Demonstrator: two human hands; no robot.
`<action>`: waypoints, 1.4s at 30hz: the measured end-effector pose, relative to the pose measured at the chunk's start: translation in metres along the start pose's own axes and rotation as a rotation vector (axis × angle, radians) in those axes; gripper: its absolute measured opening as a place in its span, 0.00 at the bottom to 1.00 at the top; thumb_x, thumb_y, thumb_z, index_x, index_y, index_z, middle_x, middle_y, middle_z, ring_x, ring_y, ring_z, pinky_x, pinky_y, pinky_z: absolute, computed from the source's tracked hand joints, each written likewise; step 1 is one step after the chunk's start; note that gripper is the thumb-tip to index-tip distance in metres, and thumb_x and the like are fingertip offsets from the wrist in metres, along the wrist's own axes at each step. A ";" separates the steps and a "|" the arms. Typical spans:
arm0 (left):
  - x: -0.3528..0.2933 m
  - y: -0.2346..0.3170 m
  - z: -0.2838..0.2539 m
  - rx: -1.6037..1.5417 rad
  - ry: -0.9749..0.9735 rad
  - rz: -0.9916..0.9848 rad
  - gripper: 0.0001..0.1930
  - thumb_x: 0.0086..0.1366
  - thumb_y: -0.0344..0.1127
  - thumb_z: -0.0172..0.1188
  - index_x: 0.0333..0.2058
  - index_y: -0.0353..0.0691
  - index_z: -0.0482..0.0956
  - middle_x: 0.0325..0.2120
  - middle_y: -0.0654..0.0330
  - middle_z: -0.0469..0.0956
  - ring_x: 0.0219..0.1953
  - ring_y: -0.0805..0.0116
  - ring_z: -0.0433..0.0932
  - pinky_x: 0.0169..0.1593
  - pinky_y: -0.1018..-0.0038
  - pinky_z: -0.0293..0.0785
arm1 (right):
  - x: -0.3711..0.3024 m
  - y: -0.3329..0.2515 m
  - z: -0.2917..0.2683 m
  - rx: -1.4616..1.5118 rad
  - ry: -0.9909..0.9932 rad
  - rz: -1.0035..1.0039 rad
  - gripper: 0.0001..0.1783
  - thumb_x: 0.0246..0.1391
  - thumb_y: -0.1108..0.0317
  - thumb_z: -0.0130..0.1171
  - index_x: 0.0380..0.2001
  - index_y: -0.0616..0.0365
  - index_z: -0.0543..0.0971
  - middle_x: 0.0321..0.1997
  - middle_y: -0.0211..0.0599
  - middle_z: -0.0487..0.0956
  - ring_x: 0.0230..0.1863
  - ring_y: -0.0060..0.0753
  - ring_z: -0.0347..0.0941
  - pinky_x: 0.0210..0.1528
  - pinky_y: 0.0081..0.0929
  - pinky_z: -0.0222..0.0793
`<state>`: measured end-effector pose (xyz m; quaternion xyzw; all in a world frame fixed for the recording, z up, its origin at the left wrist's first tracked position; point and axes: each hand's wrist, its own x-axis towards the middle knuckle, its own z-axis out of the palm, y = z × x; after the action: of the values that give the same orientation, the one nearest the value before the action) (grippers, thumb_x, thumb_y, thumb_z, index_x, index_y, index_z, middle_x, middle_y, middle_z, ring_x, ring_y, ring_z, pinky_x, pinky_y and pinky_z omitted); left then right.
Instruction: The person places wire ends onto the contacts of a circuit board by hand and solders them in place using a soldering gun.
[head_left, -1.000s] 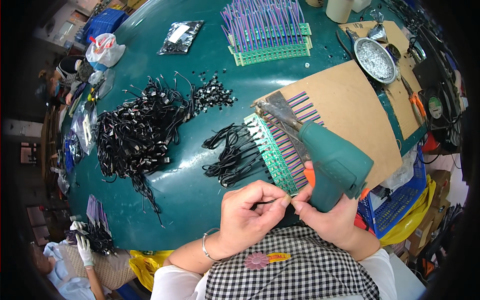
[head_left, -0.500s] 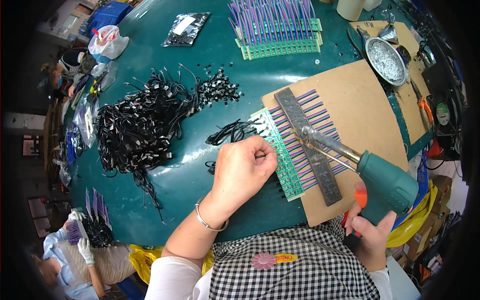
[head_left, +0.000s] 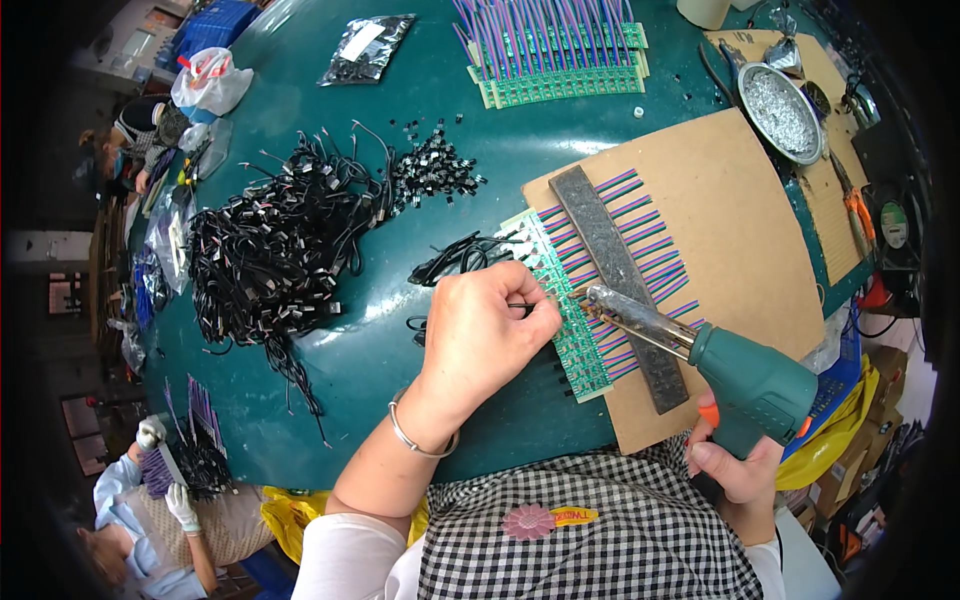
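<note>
My left hand [head_left: 488,325] is closed in a pinch on a thin black cable [head_left: 522,306], its end held against the green circuit board panel [head_left: 568,330]. In my right hand [head_left: 738,470] is a green soldering gun [head_left: 752,385] with an orange trigger. The gun's metal tip is over the panel's edge, close to my left fingertips. Pink, green and dark wires [head_left: 640,225] run from the panel to the right, under a dark flat bar [head_left: 615,280]. More black cables [head_left: 465,258] lie left of the panel, partly behind my left hand.
Cardboard [head_left: 740,230] lies under the wires. A heap of black cables [head_left: 270,240] and small black parts [head_left: 435,165] are at left. Wired boards [head_left: 560,85] sit at the back, a metal bowl [head_left: 780,113] back right. Another person's gloved hand [head_left: 182,507] shows lower left.
The soldering gun has moved left and slightly down, bringing its tip from over the bar to the panel near my left fingers. My left hand keeps its pinch, almost in place.
</note>
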<state>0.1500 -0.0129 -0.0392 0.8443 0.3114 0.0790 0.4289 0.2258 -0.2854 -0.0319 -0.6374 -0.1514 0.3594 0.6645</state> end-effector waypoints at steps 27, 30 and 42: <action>0.008 -0.001 -0.002 -0.003 -0.057 -0.040 0.05 0.44 0.28 0.61 0.17 0.33 0.76 0.11 0.57 0.74 0.14 0.75 0.73 0.23 0.78 0.69 | 0.004 -0.006 0.003 -0.006 0.016 0.066 0.29 0.40 0.77 0.63 0.46 0.71 0.63 0.39 0.46 0.70 0.20 0.29 0.71 0.16 0.21 0.70; 0.007 -0.001 -0.003 0.000 -0.055 -0.053 0.05 0.44 0.28 0.61 0.17 0.33 0.76 0.11 0.58 0.73 0.14 0.75 0.73 0.22 0.78 0.68 | 0.007 -0.014 0.008 0.070 0.127 0.101 0.32 0.39 0.75 0.64 0.48 0.71 0.62 0.42 0.47 0.70 0.20 0.29 0.71 0.15 0.21 0.69; 0.004 0.001 -0.004 0.004 -0.077 -0.054 0.07 0.51 0.26 0.64 0.19 0.33 0.75 0.12 0.71 0.70 0.18 0.89 0.62 0.20 0.87 0.58 | 0.000 -0.013 0.001 0.068 0.129 0.092 0.34 0.37 0.75 0.66 0.48 0.72 0.63 0.46 0.50 0.70 0.20 0.29 0.71 0.16 0.21 0.69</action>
<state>0.1514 -0.0082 -0.0367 0.8388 0.3176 0.0344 0.4408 0.2285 -0.2834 -0.0192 -0.6426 -0.0666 0.3525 0.6770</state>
